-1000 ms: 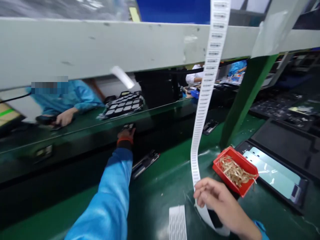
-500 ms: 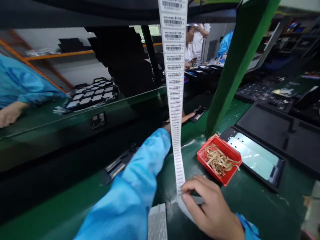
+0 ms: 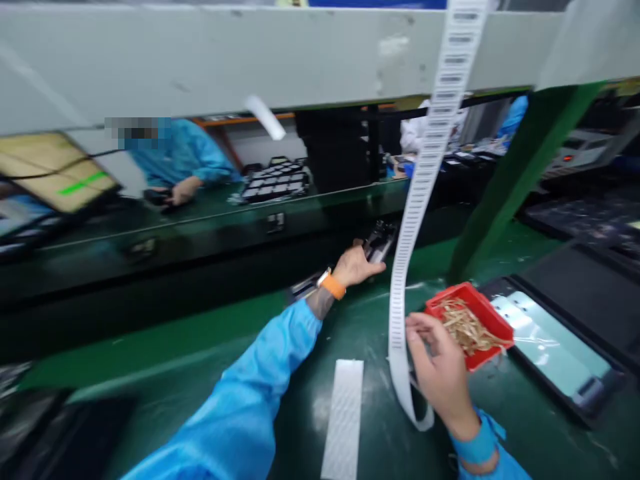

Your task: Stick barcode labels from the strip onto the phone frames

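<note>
My left hand (image 3: 354, 267), wearing an orange-banded watch, reaches forward and grips an opened phone (image 3: 381, 241) with its inner parts showing. The fingers on its far side are hidden. Down from above hangs a long white barcode label strip (image 3: 423, 187), which curls into a loop near the bench. My right hand (image 3: 440, 367) is closed, thumb and forefinger pinched at the strip's right edge. Another opened phone (image 3: 304, 289) lies behind my left wrist. A pale sheet with rows of stickers (image 3: 344, 417) rests on the bench between my arms.
Close to my right hand is a red bin (image 3: 493, 327) of tan strips. Right of it, a black tray (image 3: 595, 413) carries pale green panels (image 3: 550, 340). A green post (image 3: 520, 180) and a white beam (image 3: 210, 60) frame the bench. A co-worker (image 3: 200, 153) sits across.
The view has swung left and the strip now slants. My left hand has come back with the phone lifted. My right hand stays at the strip's lower part.
</note>
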The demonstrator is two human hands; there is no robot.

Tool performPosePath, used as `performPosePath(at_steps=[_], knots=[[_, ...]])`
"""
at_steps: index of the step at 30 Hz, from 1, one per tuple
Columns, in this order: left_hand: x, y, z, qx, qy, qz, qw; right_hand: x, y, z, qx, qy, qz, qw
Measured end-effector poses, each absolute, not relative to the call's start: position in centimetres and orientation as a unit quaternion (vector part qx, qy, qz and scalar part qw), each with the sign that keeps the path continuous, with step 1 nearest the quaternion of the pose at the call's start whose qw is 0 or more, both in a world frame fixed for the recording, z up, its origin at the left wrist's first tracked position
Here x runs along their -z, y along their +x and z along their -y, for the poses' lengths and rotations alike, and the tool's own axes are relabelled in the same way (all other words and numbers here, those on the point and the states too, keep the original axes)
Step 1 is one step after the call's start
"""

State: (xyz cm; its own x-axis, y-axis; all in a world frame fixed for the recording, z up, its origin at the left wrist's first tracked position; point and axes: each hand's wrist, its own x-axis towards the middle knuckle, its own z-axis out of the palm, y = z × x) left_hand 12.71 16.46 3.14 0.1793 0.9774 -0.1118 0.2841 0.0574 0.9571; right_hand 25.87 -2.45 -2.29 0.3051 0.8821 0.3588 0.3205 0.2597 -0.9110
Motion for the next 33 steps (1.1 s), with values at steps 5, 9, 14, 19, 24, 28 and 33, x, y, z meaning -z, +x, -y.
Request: performPosePath(at_steps=[5, 9, 14, 19, 24, 28, 33], knots=[[0.3, 7.1, -2.1, -0.263, 0.75, -0.533, 0.29, 3.9, 22.9, 2.1, -0.435, -0.494, 0.48, 0.58], [0.8, 6.5, 1.5, -0.298, 0.742, -0.493, 0.342, 4.2, 22.3, 1.7, -0.444, -0.497, 0.475, 0.575], [0.8, 6.0, 0.2, -0.331, 0.637, -0.375, 0.586, 3.7, 22.8, 2.0, -0.448, -0.544, 0.462, 0.539], [1.1, 7.5, -0.2, -0.414, 0.424, -0.399, 0.7, 3.1, 22.7, 2.8, -0.374, -0.575, 0.538, 0.489], [1.4, 7.8, -0.9, -0.452, 0.282, -0.383, 0.755, 2.0, 22.7, 3.3, -0.154, -0.542, 0.674, 0.477], [1.5, 7.3, -1.1, -0.457, 0.361, -0.394, 0.711, 1.5, 22.4, 3.2, -0.044, -0.493, 0.76, 0.421], [1.1, 6.5, -1.0, -0.439, 0.484, -0.39, 0.649, 0.8, 22.7, 3.3, -0.107, -0.494, 0.761, 0.406]])
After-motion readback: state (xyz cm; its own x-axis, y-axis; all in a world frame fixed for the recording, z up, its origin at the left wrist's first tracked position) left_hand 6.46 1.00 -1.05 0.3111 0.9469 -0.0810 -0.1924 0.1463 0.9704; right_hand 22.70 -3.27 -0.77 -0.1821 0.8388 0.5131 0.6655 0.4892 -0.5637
